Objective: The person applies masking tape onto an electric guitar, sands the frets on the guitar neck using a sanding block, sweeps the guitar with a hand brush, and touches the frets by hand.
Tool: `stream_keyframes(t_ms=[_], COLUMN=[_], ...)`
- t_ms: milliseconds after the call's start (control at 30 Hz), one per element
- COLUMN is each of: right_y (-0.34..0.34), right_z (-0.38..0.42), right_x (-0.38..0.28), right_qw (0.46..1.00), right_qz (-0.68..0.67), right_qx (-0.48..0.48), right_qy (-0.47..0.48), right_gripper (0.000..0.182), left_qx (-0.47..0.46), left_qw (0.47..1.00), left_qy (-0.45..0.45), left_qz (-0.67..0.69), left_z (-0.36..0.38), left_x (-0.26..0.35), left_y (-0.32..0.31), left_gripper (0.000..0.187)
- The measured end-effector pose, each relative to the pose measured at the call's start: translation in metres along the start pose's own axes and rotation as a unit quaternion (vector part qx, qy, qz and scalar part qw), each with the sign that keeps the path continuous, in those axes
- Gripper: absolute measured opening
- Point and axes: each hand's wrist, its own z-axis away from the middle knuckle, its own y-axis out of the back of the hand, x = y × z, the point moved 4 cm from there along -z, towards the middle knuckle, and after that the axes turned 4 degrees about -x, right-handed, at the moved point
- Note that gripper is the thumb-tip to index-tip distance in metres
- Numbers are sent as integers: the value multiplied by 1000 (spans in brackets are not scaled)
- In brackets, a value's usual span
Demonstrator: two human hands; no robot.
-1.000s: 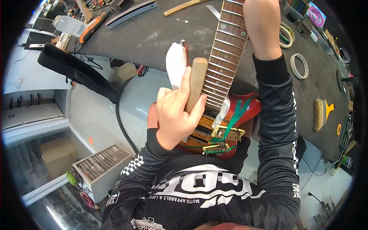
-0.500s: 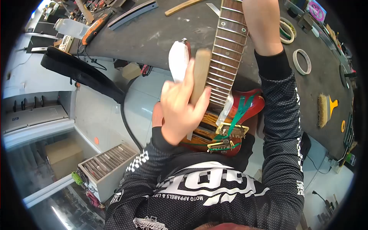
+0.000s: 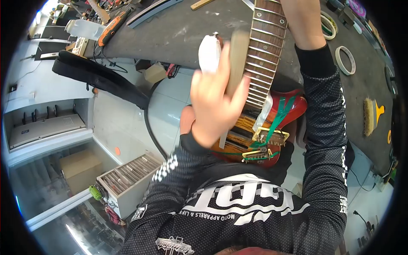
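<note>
My left hand (image 3: 216,102), blurred, is closed on a pale wooden block (image 3: 239,59), its thumb on the right side and a finger along the left. The block lies along the left edge of a fretted guitar neck (image 3: 263,55). Below is the red and brown guitar body (image 3: 293,108), with green tape (image 3: 280,117) and white tape on it. A white-wrapped part (image 3: 209,53) shows left of the block. My right hand (image 3: 302,19) is at the top edge beside the neck; its fingers are out of sight.
The dark workbench (image 3: 178,32) holds tape rolls (image 3: 345,60), a brush (image 3: 370,117), an orange tool (image 3: 114,29) and a clear bottle (image 3: 85,29). A black case (image 3: 97,78) is at left. Lower left stands a box of flat pieces (image 3: 129,174).
The whole view has shifted, so things appear farther right and higher. My left hand and the wooden block have moved up along the neck, away from the guitar body.
</note>
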Motion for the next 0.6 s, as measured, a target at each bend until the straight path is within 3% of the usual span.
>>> stream_keyframes(t_ms=[100,133,200,233,267,367,400,467,600], right_y=[-2,0,1,2,2,10,12,12,12], right_z=[6,5,0,-8,0,-3,-8,-3,-8], right_x=[-5,0,18,41,22,39,52,37,45], right_qw=[1000,1000,1000,1000,1000,1000,1000,999,999], right_qz=[2,-1,-8,-10,-12,-20,-22,-24,-17], right_qx=[5,4,2,0,-1,-1,2,8,21], right_qy=[-9,-11,-13,-16,-17,-20,-20,-21,-24], right_gripper=[44,44,45,45,45,45,45,45,45], left_qx=[-32,18,23,32,43,156,113,24,-40], left_qw=[999,999,999,997,993,953,977,999,998], left_qy=[1,-30,-31,-45,-61,-256,-179,-23,6], left_qz=[20,17,26,61,97,-53,-26,30,41], left_z=[20,-5,-76,-117,-145,-153,-139,-66,35], left_x=[-1,-1,4,11,11,4,2,2,-7], left_y=[7,0,-7,-8,-11,-19,-17,-8,5], left_gripper=[77,77,76,35,21,20,23,78,80])
